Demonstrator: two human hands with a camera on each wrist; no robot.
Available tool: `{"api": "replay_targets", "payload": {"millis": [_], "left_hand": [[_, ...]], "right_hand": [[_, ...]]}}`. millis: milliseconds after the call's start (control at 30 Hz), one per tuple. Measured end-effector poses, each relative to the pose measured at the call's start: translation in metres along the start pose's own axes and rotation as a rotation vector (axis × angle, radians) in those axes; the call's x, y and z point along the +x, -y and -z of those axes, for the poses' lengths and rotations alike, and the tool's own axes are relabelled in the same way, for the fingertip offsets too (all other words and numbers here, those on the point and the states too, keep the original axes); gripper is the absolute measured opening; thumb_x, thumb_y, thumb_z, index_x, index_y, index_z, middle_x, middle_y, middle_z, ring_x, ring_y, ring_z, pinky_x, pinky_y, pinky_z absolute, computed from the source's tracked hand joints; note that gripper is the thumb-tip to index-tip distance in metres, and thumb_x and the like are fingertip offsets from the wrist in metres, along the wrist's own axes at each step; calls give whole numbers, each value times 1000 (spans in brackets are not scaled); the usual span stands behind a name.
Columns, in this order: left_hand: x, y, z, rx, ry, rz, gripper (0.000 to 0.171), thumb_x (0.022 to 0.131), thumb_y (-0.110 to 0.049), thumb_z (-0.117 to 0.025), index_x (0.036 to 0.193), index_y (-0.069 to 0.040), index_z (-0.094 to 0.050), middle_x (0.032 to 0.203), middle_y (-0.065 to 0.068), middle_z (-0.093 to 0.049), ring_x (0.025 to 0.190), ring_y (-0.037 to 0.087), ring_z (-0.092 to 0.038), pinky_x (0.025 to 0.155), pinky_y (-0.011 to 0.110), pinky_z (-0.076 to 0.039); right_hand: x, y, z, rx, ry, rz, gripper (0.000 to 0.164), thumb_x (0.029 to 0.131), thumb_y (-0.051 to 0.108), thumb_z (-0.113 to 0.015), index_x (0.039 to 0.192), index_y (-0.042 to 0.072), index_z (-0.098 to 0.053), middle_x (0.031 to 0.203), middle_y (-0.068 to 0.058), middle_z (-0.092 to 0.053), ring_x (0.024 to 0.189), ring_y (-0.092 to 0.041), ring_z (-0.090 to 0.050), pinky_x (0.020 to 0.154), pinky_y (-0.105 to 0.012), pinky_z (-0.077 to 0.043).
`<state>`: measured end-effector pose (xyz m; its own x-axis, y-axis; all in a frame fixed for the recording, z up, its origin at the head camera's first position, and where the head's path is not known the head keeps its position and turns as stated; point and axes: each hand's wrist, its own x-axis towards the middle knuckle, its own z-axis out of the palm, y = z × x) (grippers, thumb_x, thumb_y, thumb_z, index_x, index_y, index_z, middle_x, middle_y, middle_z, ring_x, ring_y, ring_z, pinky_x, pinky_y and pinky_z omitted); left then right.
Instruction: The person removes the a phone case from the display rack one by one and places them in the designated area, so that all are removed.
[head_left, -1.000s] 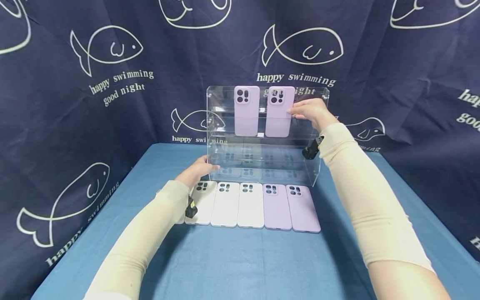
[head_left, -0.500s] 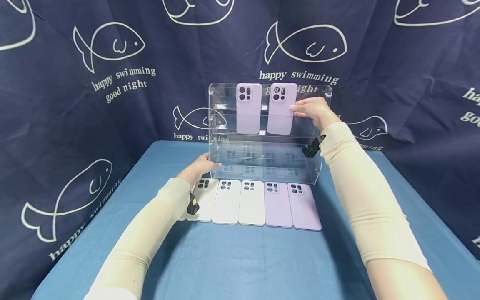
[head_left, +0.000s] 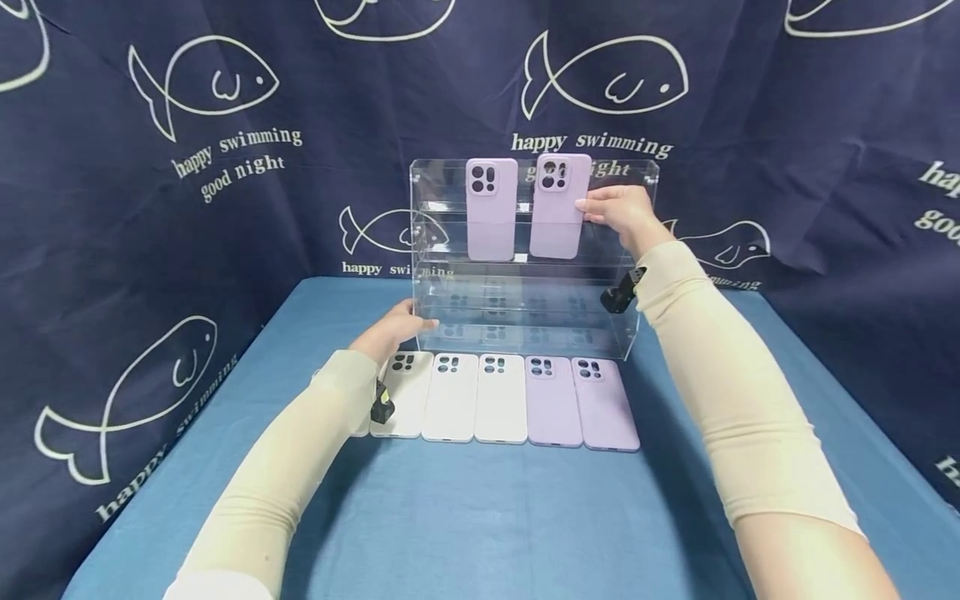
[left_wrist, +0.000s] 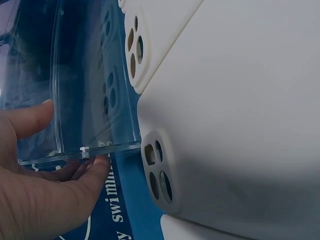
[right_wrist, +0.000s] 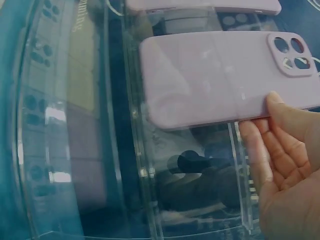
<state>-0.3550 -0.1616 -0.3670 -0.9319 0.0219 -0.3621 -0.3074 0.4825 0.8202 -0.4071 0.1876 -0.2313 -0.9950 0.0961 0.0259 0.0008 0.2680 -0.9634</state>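
Note:
My right hand (head_left: 621, 213) pinches the right edge of a purple phone case (head_left: 558, 208) between thumb and fingers. This case stands almost upright at an upper tier of a clear acrylic display rack (head_left: 525, 321), its top leaning slightly right. To its left, apart from it, a second purple phone case (head_left: 492, 212) stands on the same tier. My left hand (head_left: 393, 327) grips the rack's left side panel, low down. In the left wrist view the thumb (left_wrist: 35, 120) lies inside that panel and the fingers outside.
In front of the rack lies a row of phone cases: white ones (head_left: 501, 400) on the left, two purple ones (head_left: 606, 404) on the right. They lie close to the rack's front edge on a blue cloth (head_left: 465, 517). Behind hangs a dark blue curtain (head_left: 420, 108).
The purple phone case in my right hand has risen slightly relative to its neighbour. My left hand keeps its grip on the rack. The head view has shifted a little.

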Motion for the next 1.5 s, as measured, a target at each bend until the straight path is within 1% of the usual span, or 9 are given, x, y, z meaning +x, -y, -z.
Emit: {"api": "replay_targets", "payload": {"millis": [133, 233, 467, 567, 800, 1000, 1133, 1333, 1500], "left_hand": [[0, 1, 6, 13, -14, 11, 81, 96, -24, -60, 157, -13, -8, 162, 13, -14, 149, 36, -15, 123, 54, -14], [0, 1, 7, 20, -15, 17, 81, 96, -24, -60, 157, -13, -7, 162, 14, -14, 149, 35, -15, 123, 54, -14], [1, -1, 1, 15, 3, -5, 80, 96, -23, -60, 157, -13, -8, 162, 14, -14, 148, 36, -16, 123, 54, -15], [-1, -3, -2, 10, 9, -22, 80, 96, -22, -60, 157, -14, -10, 162, 14, -16, 148, 36, -16, 123, 54, -15], [-2, -2, -3, 9, 6, -18, 80, 96, -22, -61, 157, -14, -10, 162, 14, -16, 148, 37, -15, 123, 56, -13], [-2, 0, -5, 27, -11, -34, 79, 96, -24, -60, 157, -14, -11, 161, 15, -17, 148, 38, -15, 122, 57, -13], [-2, 2, -6, 26, -17, -45, 78, 96, -23, -60, 157, -14, -13, 161, 14, -19, 148, 38, -16, 122, 57, -13], [0, 2, -6, 29, -14, -54, 78, 96, -24, -60, 157, -14, -13, 161, 14, -20, 148, 37, -16, 122, 58, -12], [-3, 2, -6, 34, -13, -53, 76, 97, -24, -59, 157, -14, -13, 161, 14, -19, 148, 38, -15, 122, 58, -11]], "right_hand": [[0, -1, -9, -21, -34, 28, 45, 87, 25, -74, 126, 4, -64, 104, 1, -69, 108, -14, -67, 121, -37, -30], [1, -3, -10, -17, -58, 26, 45, 88, 27, -73, 127, 7, -64, 114, -1, -69, 114, -16, -65, 121, -38, -30], [4, -4, -1, 184, -105, 30, 47, 86, 20, -75, 128, 2, -62, 85, 5, -69, 83, -8, -67, 99, -28, -53], [4, -3, 2, 256, -110, 23, 48, 86, 16, -75, 129, 0, -61, 80, 6, -66, 78, -8, -66, 96, -27, -55], [-3, 3, 7, 391, -94, 27, 48, 84, 10, -76, 128, -2, -61, 73, 4, -69, 71, -9, -67, 103, -34, -51], [-14, 14, 16, 443, -142, 104, 11, 84, 7, -75, 94, 6, -71, 69, 4, -70, 66, -8, -68, 86, -24, -59], [-20, 20, 25, 484, -173, 124, 9, 83, 5, -76, 80, 12, -70, 66, 4, -69, 64, -9, -68, 77, -21, -60], [-27, 21, 40, 537, -177, 116, 10, 83, 3, -75, 79, 10, -69, 64, 1, -69, 59, -10, -67, 69, -20, -61], [-34, 18, 50, 517, -155, 105, 12, 81, 4, -77, 92, 6, -74, 67, 1, -70, 61, -10, -68, 64, -19, -61]]}}
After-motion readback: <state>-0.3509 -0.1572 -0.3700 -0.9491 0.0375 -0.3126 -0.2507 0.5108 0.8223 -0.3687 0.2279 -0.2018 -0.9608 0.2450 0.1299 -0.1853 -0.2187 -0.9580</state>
